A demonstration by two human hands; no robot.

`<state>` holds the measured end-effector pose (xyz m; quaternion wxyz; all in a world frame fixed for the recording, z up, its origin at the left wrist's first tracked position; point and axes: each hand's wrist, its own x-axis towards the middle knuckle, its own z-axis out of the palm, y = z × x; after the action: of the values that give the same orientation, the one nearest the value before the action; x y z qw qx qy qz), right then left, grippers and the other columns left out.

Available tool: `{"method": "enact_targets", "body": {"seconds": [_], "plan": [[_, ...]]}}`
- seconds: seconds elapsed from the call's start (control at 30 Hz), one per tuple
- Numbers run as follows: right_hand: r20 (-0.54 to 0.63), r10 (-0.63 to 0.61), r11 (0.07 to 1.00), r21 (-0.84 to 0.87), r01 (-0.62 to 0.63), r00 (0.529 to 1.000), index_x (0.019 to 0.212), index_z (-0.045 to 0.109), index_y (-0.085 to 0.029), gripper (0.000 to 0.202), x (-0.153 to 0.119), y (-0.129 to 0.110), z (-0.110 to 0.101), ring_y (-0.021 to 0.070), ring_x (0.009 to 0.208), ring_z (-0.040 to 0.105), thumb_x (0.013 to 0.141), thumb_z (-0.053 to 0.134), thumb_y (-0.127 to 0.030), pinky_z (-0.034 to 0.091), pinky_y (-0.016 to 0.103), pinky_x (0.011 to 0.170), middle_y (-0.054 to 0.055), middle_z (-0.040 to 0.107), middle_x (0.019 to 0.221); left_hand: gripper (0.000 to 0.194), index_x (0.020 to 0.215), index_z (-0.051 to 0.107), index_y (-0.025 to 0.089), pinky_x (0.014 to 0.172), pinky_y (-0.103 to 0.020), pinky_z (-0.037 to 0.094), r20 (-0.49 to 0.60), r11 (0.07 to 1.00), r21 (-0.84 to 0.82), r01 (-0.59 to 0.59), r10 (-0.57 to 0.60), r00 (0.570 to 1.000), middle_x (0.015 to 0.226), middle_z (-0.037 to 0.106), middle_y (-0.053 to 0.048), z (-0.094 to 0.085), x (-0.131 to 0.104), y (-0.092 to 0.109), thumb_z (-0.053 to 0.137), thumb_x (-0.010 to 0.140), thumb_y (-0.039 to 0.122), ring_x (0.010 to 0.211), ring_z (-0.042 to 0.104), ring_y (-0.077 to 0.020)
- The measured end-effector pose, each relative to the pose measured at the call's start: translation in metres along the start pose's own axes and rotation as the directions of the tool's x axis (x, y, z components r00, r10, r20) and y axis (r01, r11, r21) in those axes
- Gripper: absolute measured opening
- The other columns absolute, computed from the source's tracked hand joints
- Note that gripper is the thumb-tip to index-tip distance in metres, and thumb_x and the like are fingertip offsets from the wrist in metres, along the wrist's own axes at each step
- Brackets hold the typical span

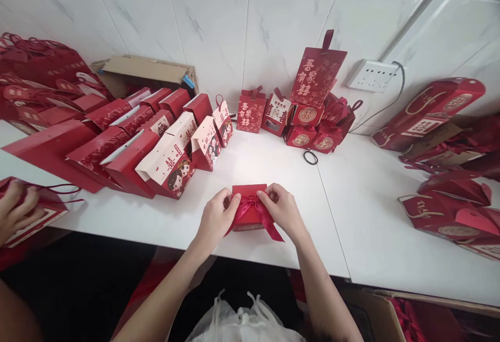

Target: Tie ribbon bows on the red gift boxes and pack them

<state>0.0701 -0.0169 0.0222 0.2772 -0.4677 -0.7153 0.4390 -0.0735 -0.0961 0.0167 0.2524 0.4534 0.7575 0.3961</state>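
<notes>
A small red gift box sits near the table's front edge, directly before me. A shiny dark-pink ribbon is tied in a bow on it, with its tails hanging over the front. My left hand pinches the bow's left side between thumb and fingers. On the other side, my right hand pinches the bow's right part in the same way. Both thumbs rest on top of the ribbon, close to the knot, and the curled fingertips behind are partly hidden.
Rows of red and cream boxes stand to the left. Several decorated boxes are stacked by the wall, near a black elastic loop. Red handled boxes lie right. A co-worker's hand holds a red bag at far left.
</notes>
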Motion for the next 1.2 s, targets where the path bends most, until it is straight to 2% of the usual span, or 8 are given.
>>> {"method": "enact_targets", "body": {"seconds": [0.23, 0.4, 0.77, 0.9, 1.0, 1.03, 1.1, 1.2], "plan": [[-0.073, 0.114, 0.947, 0.309, -0.086, 0.991, 0.062, 0.045, -0.020, 0.032, -0.010, 0.014, 0.007, 0.0104, 0.054, 0.041, 0.078, 0.057, -0.045, 0.035, 0.023, 0.052, -0.004, 0.047, 0.058, 0.033, 0.061, 0.031, 0.021, 0.050, -0.020, 0.031, -0.085, 0.966, -0.258, 0.016, -0.039, 0.996, 0.055, 0.035, 0.006, 0.016, -0.013, -0.003, 0.041, 0.086, 0.038, 0.052, 0.037, -0.0099], [-0.077, 0.169, 0.894, 0.432, -0.120, 0.983, 0.059, 0.045, -0.019, 0.035, -0.010, 0.021, 0.008, 0.0092, 0.051, 0.038, 0.074, 0.062, -0.047, 0.031, 0.023, 0.050, -0.004, 0.044, 0.054, 0.031, 0.061, 0.031, 0.020, 0.050, -0.021, 0.031, -0.065, 0.963, -0.270, -0.003, -0.015, 0.998, 0.056, 0.034, 0.005, 0.017, -0.010, -0.002, 0.041, 0.086, 0.037, 0.053, 0.035, -0.0100], [0.001, 0.271, 0.671, 0.717, -0.189, 0.963, 0.059, 0.040, -0.019, 0.043, -0.016, 0.027, 0.013, 0.0084, 0.051, 0.042, 0.068, 0.067, -0.051, 0.037, 0.022, 0.050, -0.005, 0.045, 0.056, 0.032, 0.060, 0.031, 0.021, 0.050, -0.022, 0.031, -0.053, 0.954, -0.300, 0.008, -0.025, 0.998, 0.056, 0.032, 0.005, 0.023, -0.005, -0.002, 0.039, 0.086, 0.038, 0.053, 0.033, -0.0104], [0.108, 0.203, 0.743, 0.630, -0.225, 0.973, 0.061, 0.041, -0.019, 0.041, -0.014, 0.038, 0.001, 0.0097, 0.053, 0.046, 0.075, 0.060, -0.053, 0.040, 0.023, 0.053, -0.003, 0.048, 0.060, 0.033, 0.059, 0.032, 0.020, 0.052, -0.022, 0.033, -0.020, 0.951, -0.310, 0.014, -0.021, 1.000, 0.056, 0.033, 0.005, 0.017, -0.002, -0.004, 0.042, 0.085, 0.039, 0.053, 0.036, -0.0104], [0.087, 0.062, 0.853, 0.512, -0.098, 0.994, 0.086, 0.052, -0.021, 0.040, -0.015, 0.047, -0.015, 0.0168, 0.080, 0.058, 0.077, 0.054, -0.060, 0.048, 0.029, 0.069, 0.004, 0.059, 0.090, 0.032, 0.064, 0.041, 0.020, 0.056, -0.022, 0.037, 0.007, 0.950, -0.313, 0.005, -0.003, 1.000, 0.059, 0.042, 0.004, 0.010, 0.000, -0.003, 0.044, 0.084, 0.044, 0.057, 0.044, -0.0112], [0.102, -0.018, 0.878, 0.477, -0.033, 0.995, 0.101, 0.051, -0.023, 0.048, -0.016, 0.048, -0.020, 0.0201, 0.097, 0.057, 0.073, 0.057, -0.062, 0.048, 0.032, 0.079, 0.007, 0.056, 0.108, 0.030, 0.068, 0.045, 0.019, 0.058, -0.022, 0.039, 0.010, 0.950, -0.313, 0.000, 0.004, 1.000, 0.063, 0.047, 0.003, 0.008, 0.001, -0.002, 0.046, 0.083, 0.045, 0.060, 0.047, -0.0118], [0.206, -0.158, 0.917, 0.392, 0.067, 0.966, 0.128, 0.035, -0.029, 0.081, -0.018, 0.048, -0.025, 0.0242, 0.124, 0.041, 0.062, 0.069, -0.061, 0.042, 0.037, 0.096, 0.010, 0.037, 0.137, 0.026, 0.076, 0.051, 0.019, 0.061, -0.023, 0.042, 0.011, 0.952, -0.306, -0.007, 0.011, 1.000, 0.070, 0.055, 0.002, 0.005, 0.000, 0.000, 0.050, 0.082, 0.044, 0.066, 0.053, -0.0128], [0.331, -0.212, 0.969, 0.196, 0.152, 0.920, 0.141, 0.016, -0.029, 0.105, -0.020, 0.044, -0.022, 0.0264, 0.130, 0.034, 0.058, 0.078, -0.048, 0.034, 0.043, 0.105, 0.012, 0.024, 0.143, 0.021, 0.078, 0.054, 0.019, 0.060, -0.022, 0.044, -0.058, 0.965, -0.250, -0.074, 0.061, 0.996, 0.072, 0.059, 0.001, 0.005, -0.005, 0.002, 0.052, 0.083, 0.040, 0.066, 0.056, -0.0128]]}}
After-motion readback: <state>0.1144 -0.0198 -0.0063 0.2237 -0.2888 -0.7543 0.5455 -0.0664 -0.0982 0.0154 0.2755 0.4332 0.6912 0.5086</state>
